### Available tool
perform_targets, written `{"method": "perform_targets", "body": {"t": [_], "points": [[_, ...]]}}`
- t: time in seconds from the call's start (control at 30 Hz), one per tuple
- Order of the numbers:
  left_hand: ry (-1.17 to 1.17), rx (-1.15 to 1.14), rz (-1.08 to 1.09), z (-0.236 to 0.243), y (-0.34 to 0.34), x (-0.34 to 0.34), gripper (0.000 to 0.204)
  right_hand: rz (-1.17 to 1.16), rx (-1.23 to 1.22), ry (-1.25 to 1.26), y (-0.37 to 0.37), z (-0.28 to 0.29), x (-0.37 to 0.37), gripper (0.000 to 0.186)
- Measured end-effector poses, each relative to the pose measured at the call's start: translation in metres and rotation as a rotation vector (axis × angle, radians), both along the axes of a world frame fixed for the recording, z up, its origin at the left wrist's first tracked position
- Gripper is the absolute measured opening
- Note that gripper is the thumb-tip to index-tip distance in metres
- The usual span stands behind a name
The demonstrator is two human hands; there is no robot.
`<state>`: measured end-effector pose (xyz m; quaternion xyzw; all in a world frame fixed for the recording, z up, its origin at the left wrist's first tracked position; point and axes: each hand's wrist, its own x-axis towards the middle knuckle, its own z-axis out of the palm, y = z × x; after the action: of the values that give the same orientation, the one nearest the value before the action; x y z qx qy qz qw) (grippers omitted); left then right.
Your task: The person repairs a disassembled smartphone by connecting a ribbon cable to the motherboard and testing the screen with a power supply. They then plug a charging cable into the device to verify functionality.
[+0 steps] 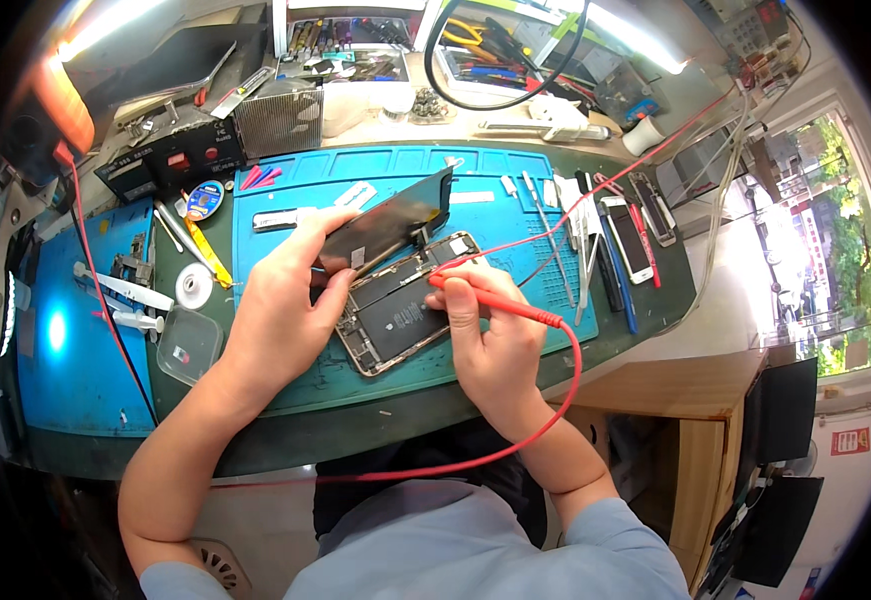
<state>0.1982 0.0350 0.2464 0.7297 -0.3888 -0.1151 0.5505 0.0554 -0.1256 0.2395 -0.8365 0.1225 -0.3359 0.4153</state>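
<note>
Counter: dark green counter [295, 440] carries the whole repair scene, crowded with tools along its back and both ends.
Work mat: blue mat [495, 220] lies across the middle of the counter, with an opened phone [393, 293] near its front edge, between the person's two hands.
Left hand: left hand [290, 300] grips a dark screen by its near left edge, thumb on one side and fingers on the other.
Right hand: right hand [500, 345] closes around a red probe, pinching it near the tip above the phone's right side.
Phone: body lies flat, set at an angle on the mat, its insides bared; the opening-up appears finished.
Screen: dark screen [385, 230] is lifted clear of most of the body and tilted up; a short dark cable [422, 237] seems to join the two at the top, so separation looks incomplete.
Battery: black battery [407, 325] sits in its place in the body, apparently not taken out.
Probe: red probe [505, 303], trailing a thick red lead [577, 370], points down at the phone's inner parts; the work seems to be at a checking stage, midway, with the screen yet to be laid back.
Probe tip: too small and too hidden by fingers to tell whether it touches anything.
</note>
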Motion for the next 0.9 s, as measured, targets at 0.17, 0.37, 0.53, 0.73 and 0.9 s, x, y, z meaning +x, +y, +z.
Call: {"method": "perform_targets", "body": {"t": [0.17, 0.37, 0.53, 0.73, 0.9], "points": [[-0.064, 0.113, 0.036, 0.01, 0.004, -0.004, 0.053, -0.042, -0.075, 0.036, 0.0, 0.0, -0.001, 0.017], [-0.083, 0.106, 0.01, 0.012, 0.005, -0.003, 0.052, -0.069, -0.103, -0.056, -0.005, -0.007, -0.008, 0.015], [0.018, 0.156, -0.037, 0.021, 0.007, -0.004, 0.051, 0.05, -0.203, -0.068, -0.009, -0.002, -0.017, 0.016], [-0.103, 0.186, -0.103, 0.024, 0.01, -0.012, 0.049, 0.01, -0.023, -0.027, -0.013, -0.001, -0.02, 0.015], [0.017, 0.224, -0.076, 0.025, 0.008, -0.012, 0.054, -0.047, -0.03, 0.004, -0.009, -0.003, -0.008, 0.015]]}}
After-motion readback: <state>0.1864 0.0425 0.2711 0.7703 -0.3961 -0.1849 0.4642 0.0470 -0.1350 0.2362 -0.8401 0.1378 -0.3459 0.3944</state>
